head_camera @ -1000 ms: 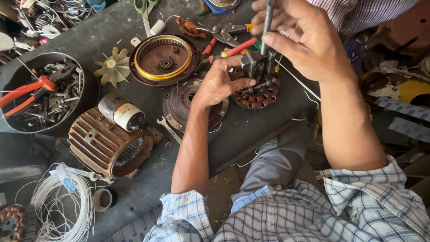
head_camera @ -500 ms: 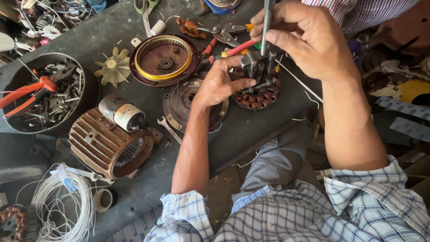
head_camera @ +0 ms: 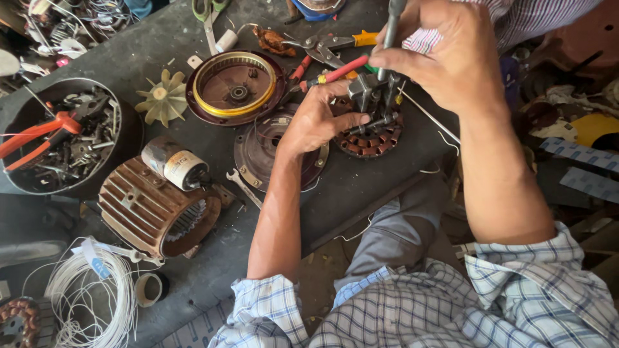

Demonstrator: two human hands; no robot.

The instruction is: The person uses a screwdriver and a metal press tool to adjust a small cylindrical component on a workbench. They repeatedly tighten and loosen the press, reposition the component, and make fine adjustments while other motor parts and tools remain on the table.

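Working from our own lap outward: checked sleeves at the bottom edge, both forearms reaching up and away over the dark bench (head_camera: 361, 187).

Our left hand (head_camera: 314, 122) lies palm down, fingers and thumb closed against the near-left rim of the stator core (head_camera: 374, 136), a round stack with copper-coloured windings lying flat on the bench. Left hand is the nearer one; it pins the core.

Our right hand (head_camera: 445, 55) sits farther off and higher, clenched around the shaft of a slim metal tool (head_camera: 391, 35). Tool's long axis runs close to upright, tip pointing down into a small grey metal block (head_camera: 362, 90) perched on the core's far side. Exact contact at the tip is hidden by fingers.

Close about: round end cover (head_camera: 261, 151) under the left wrist, small spanner (head_camera: 244, 187) beside it, ribbed motor housing (head_camera: 151, 209) well to the left. Beyond the core, red-handled pliers (head_camera: 335, 67) crowd the far edge; farther left, yellow-rimmed cover (head_camera: 233, 84) and pale fan impeller (head_camera: 162, 96).
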